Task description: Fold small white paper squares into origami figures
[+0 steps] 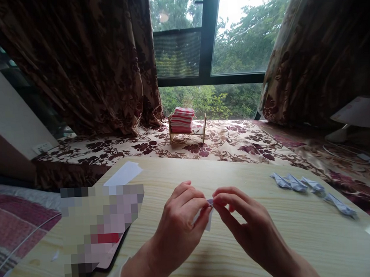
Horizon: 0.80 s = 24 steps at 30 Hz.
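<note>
**Four folded pieces set aside, a fifth paper between the fingertips**

At the lower centre of the frame, a small piece of white paper (pixel 209 222) is held just above the pale wooden table (pixel 247 257). The left hand (pixel 183 216) has its thumb and forefinger closed on one edge, the other fingers curled loosely behind. The right hand (pixel 250 218) pinches the same paper from the opposite side, thumb and forefinger drawn together and the remaining fingers bent. The fingertips of both hands nearly meet and cover much of the paper, so its exact folds cannot be made out; one flat flap hangs below.

As for progress, four folded paper pieces (pixel 297 183) lie in a slanting row at the right of the frame, near the table's far edge. They look finished, judging by their similar narrow, creased shapes. The held paper seems only partly worked, since its flap is plain and flat.

At the upper left of the tabletop lies flat white paper (pixel 122 174) with no folds visible; it appears unused. How many sheets it holds cannot be told. Below it, a pixelated object (pixel 115 229) covers the table's left side.
</note>
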Available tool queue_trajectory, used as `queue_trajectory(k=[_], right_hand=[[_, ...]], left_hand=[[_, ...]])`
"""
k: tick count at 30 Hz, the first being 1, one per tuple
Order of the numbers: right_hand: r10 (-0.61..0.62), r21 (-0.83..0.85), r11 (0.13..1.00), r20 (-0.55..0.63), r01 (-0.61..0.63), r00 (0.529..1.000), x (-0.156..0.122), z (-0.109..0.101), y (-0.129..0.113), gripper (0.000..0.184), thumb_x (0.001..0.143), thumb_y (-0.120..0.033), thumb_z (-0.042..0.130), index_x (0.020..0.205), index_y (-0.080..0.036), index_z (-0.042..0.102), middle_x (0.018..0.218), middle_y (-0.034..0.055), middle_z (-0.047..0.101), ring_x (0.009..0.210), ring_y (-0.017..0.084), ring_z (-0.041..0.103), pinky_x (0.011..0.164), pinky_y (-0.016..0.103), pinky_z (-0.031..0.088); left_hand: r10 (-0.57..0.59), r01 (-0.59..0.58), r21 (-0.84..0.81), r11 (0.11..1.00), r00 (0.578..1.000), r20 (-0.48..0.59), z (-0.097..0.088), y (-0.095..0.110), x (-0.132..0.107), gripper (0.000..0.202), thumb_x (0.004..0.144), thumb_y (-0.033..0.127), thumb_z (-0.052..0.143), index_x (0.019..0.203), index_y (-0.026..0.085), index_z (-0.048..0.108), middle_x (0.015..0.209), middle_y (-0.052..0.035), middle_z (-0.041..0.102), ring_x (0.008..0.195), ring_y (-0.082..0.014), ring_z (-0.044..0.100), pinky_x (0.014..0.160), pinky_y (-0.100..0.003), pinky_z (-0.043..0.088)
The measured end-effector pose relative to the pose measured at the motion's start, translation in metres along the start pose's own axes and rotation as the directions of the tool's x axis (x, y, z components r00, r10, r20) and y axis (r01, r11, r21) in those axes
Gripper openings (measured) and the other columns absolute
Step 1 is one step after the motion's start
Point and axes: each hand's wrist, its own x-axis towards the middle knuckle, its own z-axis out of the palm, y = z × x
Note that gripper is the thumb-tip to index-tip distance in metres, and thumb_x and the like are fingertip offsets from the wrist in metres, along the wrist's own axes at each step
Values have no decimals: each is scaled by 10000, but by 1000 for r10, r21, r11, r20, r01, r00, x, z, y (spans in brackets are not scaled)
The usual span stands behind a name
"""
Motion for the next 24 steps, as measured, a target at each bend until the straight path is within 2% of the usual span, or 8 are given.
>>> queue_trajectory(k=[7, 15, 21, 24], right_hand=[[47, 80, 995, 51, -51, 998, -1, 1, 0, 119, 893, -119, 500, 922, -211, 568, 889, 41, 620, 708, 118, 588, 614, 232, 494], [92, 127, 987, 58, -98, 994, -2, 2, -1, 97, 899, -168, 498, 902, -204, 588, 869, 48, 655, 729, 135, 629, 647, 245, 529], [148, 178, 972, 57, -156, 987, -6, 4, 2, 100, 902, -195, 498, 945, -202, 589, 861, 51, 666, 727, 143, 644, 642, 249, 538], [145, 150, 977, 59, -153, 988, -6, 3, 2, 111, 908, -204, 483, 922, -197, 593, 847, 55, 669, 742, 151, 645, 676, 261, 536]], left_hand=[[-52, 49, -69, 996, 998, -35, -1, 4, 0, 126, 767, 38, 610, 768, 161, 640, 760, -33, 671, 755, -147, 599, 905, -380, 487], [-126, 120, -130, 984, 991, -39, 0, 5, 1, 113, 771, 69, 618, 751, 171, 662, 748, -38, 673, 739, -157, 597, 809, -353, 527], [-147, 141, -143, 980, 988, -35, 0, 5, -1, 107, 773, 73, 619, 751, 168, 663, 750, -44, 677, 751, -162, 604, 823, -370, 525], [-156, 151, -152, 977, 987, -22, 1, 6, -1, 107, 775, 80, 617, 749, 173, 663, 756, -44, 682, 752, -164, 608, 825, -371, 527]])
